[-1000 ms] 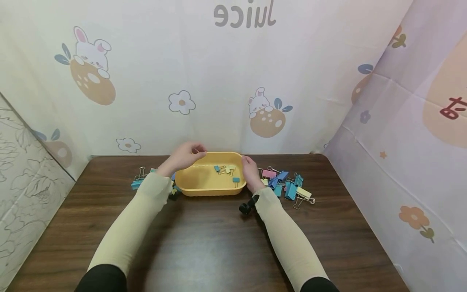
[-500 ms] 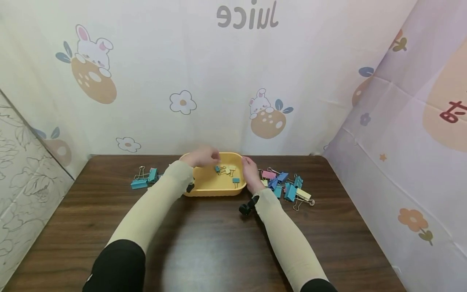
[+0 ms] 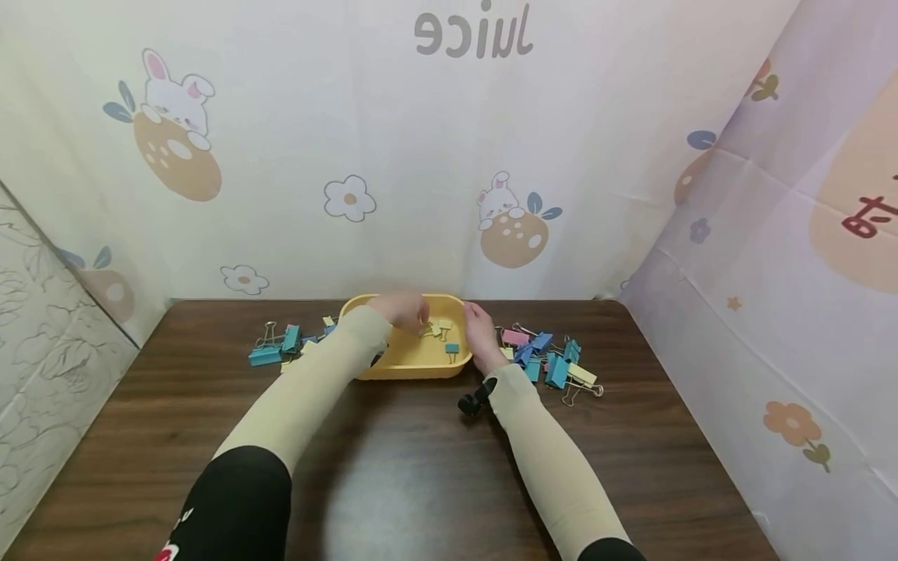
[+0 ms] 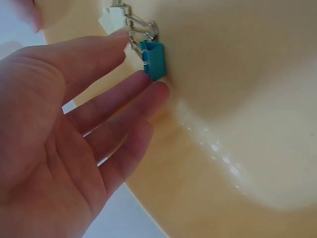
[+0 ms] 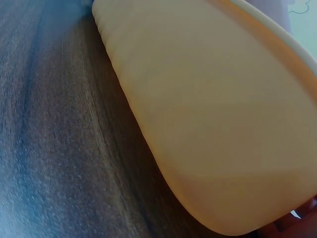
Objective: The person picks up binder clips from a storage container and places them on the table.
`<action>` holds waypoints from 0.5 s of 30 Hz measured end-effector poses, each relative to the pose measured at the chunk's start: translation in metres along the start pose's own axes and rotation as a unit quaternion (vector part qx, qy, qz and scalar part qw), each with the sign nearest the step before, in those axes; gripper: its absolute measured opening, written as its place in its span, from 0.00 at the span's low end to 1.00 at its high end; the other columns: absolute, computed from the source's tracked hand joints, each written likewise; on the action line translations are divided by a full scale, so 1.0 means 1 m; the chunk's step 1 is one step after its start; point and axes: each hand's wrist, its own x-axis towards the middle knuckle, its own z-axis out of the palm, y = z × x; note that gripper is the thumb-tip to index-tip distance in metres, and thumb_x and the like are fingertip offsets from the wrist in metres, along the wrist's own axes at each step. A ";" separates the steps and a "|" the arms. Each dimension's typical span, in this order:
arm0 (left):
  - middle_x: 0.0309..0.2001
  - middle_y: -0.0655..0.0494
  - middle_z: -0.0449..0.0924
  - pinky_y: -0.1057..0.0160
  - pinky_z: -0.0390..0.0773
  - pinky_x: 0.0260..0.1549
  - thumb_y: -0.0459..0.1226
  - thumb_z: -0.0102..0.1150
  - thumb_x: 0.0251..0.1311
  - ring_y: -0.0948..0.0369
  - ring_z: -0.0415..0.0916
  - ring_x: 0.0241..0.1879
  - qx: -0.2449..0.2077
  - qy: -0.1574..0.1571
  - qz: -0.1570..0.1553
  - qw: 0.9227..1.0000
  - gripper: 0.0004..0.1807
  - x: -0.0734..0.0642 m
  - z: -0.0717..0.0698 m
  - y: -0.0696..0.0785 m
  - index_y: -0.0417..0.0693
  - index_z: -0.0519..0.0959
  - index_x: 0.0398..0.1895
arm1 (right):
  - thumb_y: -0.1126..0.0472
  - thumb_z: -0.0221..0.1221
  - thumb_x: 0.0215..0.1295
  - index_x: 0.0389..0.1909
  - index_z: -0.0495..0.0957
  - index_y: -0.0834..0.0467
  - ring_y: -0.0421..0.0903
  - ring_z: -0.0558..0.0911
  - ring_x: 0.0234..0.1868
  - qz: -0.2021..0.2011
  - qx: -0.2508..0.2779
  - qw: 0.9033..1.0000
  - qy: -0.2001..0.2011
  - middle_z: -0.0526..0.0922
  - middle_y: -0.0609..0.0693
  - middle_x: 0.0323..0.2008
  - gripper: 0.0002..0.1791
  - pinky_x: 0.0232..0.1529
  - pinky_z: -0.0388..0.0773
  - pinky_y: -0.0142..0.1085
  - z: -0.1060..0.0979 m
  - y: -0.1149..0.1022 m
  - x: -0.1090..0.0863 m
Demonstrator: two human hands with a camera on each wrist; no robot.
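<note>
A yellow plastic tray [image 3: 414, 372] sits near the table's back edge with a few small binder clips in it. My left hand [image 3: 405, 309] reaches into the tray. In the left wrist view, the thumb and fingers of the left hand [image 4: 64, 109] lie on either side of a small teal binder clip [image 4: 157, 60], fingertips at its edge; no firm pinch shows. A pale yellow binder clip [image 4: 114, 19] lies beside it. At the tray's right end, my right hand [image 3: 482, 335] grips the rim. A small teal binder clip [image 3: 452, 349] lies near that end.
On the brown wooden table [image 3: 421, 467], larger teal, blue, pink and yellow binder clips [image 3: 557, 370] form a pile right of the tray. More large binder clips [image 3: 266, 356] lie to its left, partly behind the left sleeve. A printed curtain [image 3: 421, 234] hangs behind.
My left hand has moved right and down, from above the tray's left rim to the small clips inside, now covering the teal one there. The right hand stays at the tray's right end.
</note>
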 end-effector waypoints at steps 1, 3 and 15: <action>0.46 0.56 0.83 0.59 0.77 0.44 0.37 0.66 0.62 0.59 0.76 0.42 0.010 -0.002 -0.003 1.000 0.12 0.000 0.000 0.002 0.48 0.85 0.48 | 0.45 0.39 0.81 0.70 0.68 0.54 0.51 0.68 0.68 0.000 -0.001 1.000 0.000 0.70 0.52 0.68 0.26 0.69 0.63 0.47 0.000 0.001 0.000; 0.41 0.58 0.83 0.60 0.76 0.40 0.36 0.66 0.61 0.60 0.74 0.37 0.026 -0.003 -0.008 1.000 0.08 0.001 0.002 0.005 0.50 0.86 0.43 | 0.46 0.39 0.81 0.70 0.67 0.54 0.51 0.67 0.68 -0.001 -0.003 1.000 0.000 0.69 0.53 0.68 0.26 0.69 0.62 0.48 0.000 0.001 0.000; 0.19 0.60 0.67 0.65 0.64 0.22 0.27 0.60 0.59 0.61 0.61 0.22 0.078 0.014 -0.007 0.997 0.16 0.006 0.003 0.020 0.50 0.73 0.16 | 0.45 0.40 0.81 0.70 0.67 0.54 0.50 0.69 0.67 0.003 0.000 1.000 -0.001 0.70 0.52 0.67 0.27 0.68 0.64 0.47 0.000 0.000 0.000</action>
